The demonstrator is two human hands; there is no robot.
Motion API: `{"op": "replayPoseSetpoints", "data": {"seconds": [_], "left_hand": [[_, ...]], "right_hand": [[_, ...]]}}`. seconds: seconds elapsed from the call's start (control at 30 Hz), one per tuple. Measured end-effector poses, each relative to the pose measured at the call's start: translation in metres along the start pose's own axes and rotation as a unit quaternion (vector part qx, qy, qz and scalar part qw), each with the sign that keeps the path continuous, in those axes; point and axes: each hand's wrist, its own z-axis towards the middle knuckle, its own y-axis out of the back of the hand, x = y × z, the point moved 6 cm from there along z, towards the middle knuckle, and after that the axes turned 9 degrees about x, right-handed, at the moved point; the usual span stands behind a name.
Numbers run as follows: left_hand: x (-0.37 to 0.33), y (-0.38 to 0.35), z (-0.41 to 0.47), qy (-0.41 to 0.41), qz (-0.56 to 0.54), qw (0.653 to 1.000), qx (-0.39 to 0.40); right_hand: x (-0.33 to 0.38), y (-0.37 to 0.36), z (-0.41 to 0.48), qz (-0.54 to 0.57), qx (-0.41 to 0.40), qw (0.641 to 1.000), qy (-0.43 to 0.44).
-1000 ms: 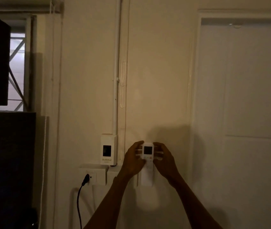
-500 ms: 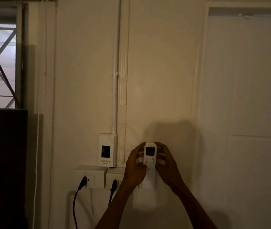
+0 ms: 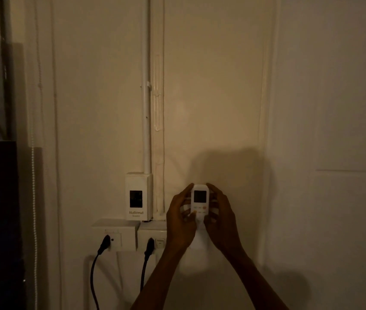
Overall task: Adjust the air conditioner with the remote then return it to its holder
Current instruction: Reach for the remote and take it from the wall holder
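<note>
The small white plastic remote with a dark display (image 3: 200, 201) stands upright against the wall, gripped by the left hand (image 3: 181, 222) and right hand (image 3: 220, 220) just beside the white wall sockets (image 3: 133, 233); a thumb slip in this dim light may press a wrong button.

Home interior: wall sockets (image 3: 116, 239), door (image 3: 345, 130).

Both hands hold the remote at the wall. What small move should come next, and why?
Probably lift the remote straight up. Left hand and right hand already clasp its sides, and its lower end seems to sit in the holder, though dim light blurs that. No thumb presses a button yet.
</note>
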Motion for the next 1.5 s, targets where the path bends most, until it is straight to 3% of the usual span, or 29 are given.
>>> {"op": "replayPoseSetpoints", "data": {"seconds": [0.87,1.5], "left_hand": [[-0.013,0.009,0.004,-0.013,0.049,0.997,0.051],[-0.094,0.033,0.043,-0.06,0.111,0.99,0.063]], "right_hand": [[0.01,0.001,-0.002,-0.007,-0.006,1.0,0.019],[0.076,0.009,0.055,0.01,0.033,0.996,0.08]]}}
